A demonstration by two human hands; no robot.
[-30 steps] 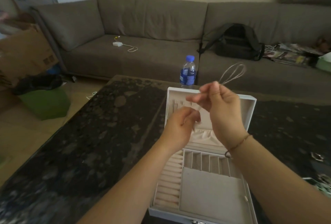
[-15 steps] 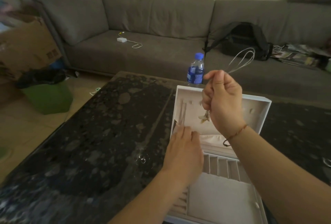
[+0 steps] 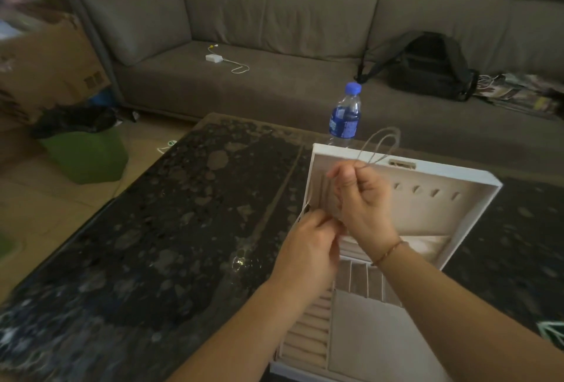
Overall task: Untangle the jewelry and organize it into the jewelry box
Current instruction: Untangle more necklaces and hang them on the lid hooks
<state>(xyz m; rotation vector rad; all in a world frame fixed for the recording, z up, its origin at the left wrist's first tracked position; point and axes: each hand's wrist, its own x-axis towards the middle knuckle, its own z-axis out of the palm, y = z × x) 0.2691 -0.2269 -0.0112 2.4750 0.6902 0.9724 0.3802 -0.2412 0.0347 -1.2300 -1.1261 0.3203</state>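
A grey sofa (image 3: 244,76) fills the far side, with a black backpack (image 3: 427,67) on its right cushion and a white charger (image 3: 213,58) further left. Nearer lies the dark speckled table (image 3: 152,229), where a water bottle (image 3: 345,114) stands just behind the open white jewelry box (image 3: 427,214), its lid upright and its ring rolls and slots showing near the bottom edge. In front of the lid, the right hand (image 3: 363,201) has its fingers curled, pinching a thin necklace (image 3: 381,145) whose loops spring up above the knuckles. The left hand (image 3: 311,244) sits just below, fingertips drawn together at the lid's left inner edge; whether they pinch the chain's lower end I cannot tell. The chain looks very light, limp and quick to slip or knot, so it is probably best held by fingertips close to a tangle or at the clasp, pulled gently rather than tugged. A small ring (image 3: 241,261) lies on the table left of the box.
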